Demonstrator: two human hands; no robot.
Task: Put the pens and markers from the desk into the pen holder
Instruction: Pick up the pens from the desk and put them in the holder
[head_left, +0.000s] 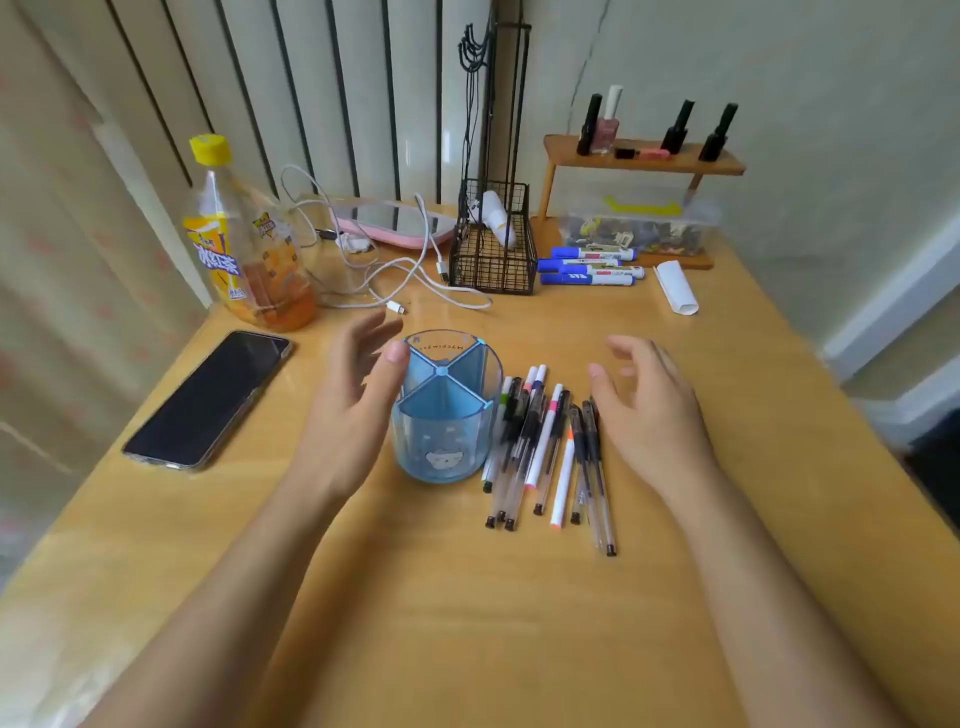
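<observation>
A clear blue pen holder (441, 431) with several compartments stands upright mid-desk, with nothing visible in it. Just right of it lie several pens and thin markers (545, 447) side by side, tips toward me. Three blue whiteboard markers (589, 266) lie further back by a wire basket. My left hand (358, 400) hovers open at the holder's left side, thumb near its rim. My right hand (649, 410) hovers open just right of the pens, holding nothing.
A black phone (208, 400) lies at the left. An orange drink bottle (249, 244), white cables (410, 280), a pink mirror (389, 223) and a black wire basket (493, 244) stand behind. A wooden shelf (644, 161) with small bottles and a white roll (675, 286) sit back right.
</observation>
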